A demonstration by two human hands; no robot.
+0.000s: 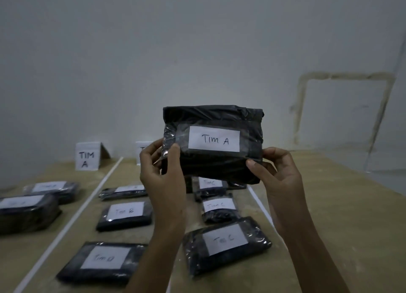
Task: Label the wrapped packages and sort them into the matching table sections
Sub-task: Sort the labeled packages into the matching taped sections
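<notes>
I hold a black wrapped package (212, 163) up in front of me, above the table. Its white label (214, 138) reads "TIM A" and faces me under clear tape. My left hand (161, 176) grips its left end, thumb on the front. My right hand (279, 178) grips its lower right corner. A folded card marked "TIM A" (86, 156) stands at the back of the left section, with two labelled packages (26, 211) lying in front of it.
The tan table (342, 215) is split by white strips (72, 213) into sections. Three packages (125, 214) lie in the middle-left section and several "Tim C" packages (226, 244) lie right of them. A second card (141, 152) stands half hidden behind my left hand. A grey wall rises behind.
</notes>
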